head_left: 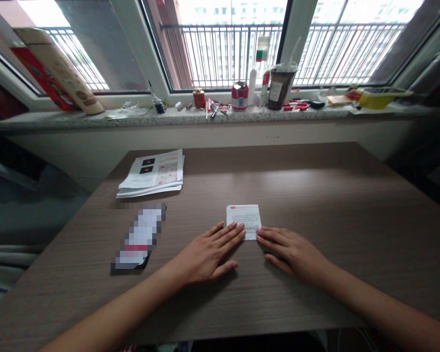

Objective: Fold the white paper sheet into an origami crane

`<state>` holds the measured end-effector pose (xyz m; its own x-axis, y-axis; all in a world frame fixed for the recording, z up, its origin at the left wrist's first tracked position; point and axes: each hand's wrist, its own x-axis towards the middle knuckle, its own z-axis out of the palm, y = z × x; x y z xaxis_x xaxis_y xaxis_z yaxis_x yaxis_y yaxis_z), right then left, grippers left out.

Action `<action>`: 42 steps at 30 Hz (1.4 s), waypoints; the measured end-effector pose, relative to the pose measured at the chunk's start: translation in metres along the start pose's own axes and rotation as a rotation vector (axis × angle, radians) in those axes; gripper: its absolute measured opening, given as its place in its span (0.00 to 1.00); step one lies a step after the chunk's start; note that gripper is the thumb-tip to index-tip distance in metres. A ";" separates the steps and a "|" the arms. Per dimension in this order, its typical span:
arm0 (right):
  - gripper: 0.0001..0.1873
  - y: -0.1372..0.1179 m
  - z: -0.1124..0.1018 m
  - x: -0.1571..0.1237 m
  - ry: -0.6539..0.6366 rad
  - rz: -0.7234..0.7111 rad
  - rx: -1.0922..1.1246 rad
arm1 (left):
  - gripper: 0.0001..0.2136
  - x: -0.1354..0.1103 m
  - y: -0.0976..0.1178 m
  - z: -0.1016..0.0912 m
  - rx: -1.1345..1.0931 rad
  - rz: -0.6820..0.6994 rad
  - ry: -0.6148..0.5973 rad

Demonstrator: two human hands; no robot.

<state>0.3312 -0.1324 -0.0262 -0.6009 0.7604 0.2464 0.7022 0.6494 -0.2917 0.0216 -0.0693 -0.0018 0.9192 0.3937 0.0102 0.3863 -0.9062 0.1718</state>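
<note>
A small white sheet of printed paper (244, 215) with a red mark at its top left lies flat on the brown table (297, 195). My left hand (212, 252) rests palm down, its fingers stretched out over the paper's lower left part. From the other side, my right hand (291, 252) touches the lower right edge with its fingertips, fingers extended and the thumb apart. Neither hand grips anything. The fingers of my left hand hide the paper's lower left corner.
A stack of printed papers (152, 173) lies at the back left, with a blurred-out phone (141, 237) nearer me. Along the windowsill stand a red can (239, 96), a dark cup (277, 88), a bottle (257, 73), red-handled tools (296, 105) and a yellow container (377, 99).
</note>
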 end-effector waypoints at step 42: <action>0.24 0.019 0.009 0.023 0.044 0.123 -0.167 | 0.28 0.002 0.013 0.002 -0.024 -0.059 0.052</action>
<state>0.3271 -0.1024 -0.0344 -0.4919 0.8309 0.2600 0.8249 0.5403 -0.1662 0.0290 -0.0805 -0.0014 0.8894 0.4543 0.0504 0.4371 -0.8776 0.1968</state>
